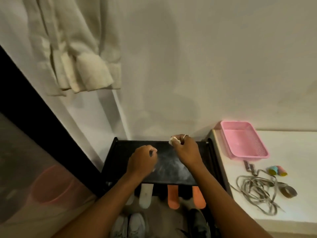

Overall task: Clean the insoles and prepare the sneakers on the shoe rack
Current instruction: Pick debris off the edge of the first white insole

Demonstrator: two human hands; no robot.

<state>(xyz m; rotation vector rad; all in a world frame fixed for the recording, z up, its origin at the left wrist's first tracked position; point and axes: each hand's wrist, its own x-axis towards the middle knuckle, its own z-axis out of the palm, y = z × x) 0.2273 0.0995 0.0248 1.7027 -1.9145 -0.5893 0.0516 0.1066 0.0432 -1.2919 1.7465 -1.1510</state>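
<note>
Sneakers sit nearest the person: a pale grey pair [130, 224] and a dark sneaker [197, 222], low at the foot of the shoe rack [116, 142]. Just beyond them, a white insole [145, 194] and two orange insoles [173, 196] poke out from under the black top shelf [178, 174], which carries a chalky smear. Both forearms reach over them. The left hand [142, 160] rests knuckles-up on the shelf with its fingers curled under; whether they pinch anything I cannot tell. Farther on, at the shelf's back edge by the wall, the right hand [185, 150] bunches fingers and thumb tight around a crumpled white wipe [172, 140]. I judge the pass goes best in overlapping strokes from back to front, with the left hand bracing the rack.
</note>
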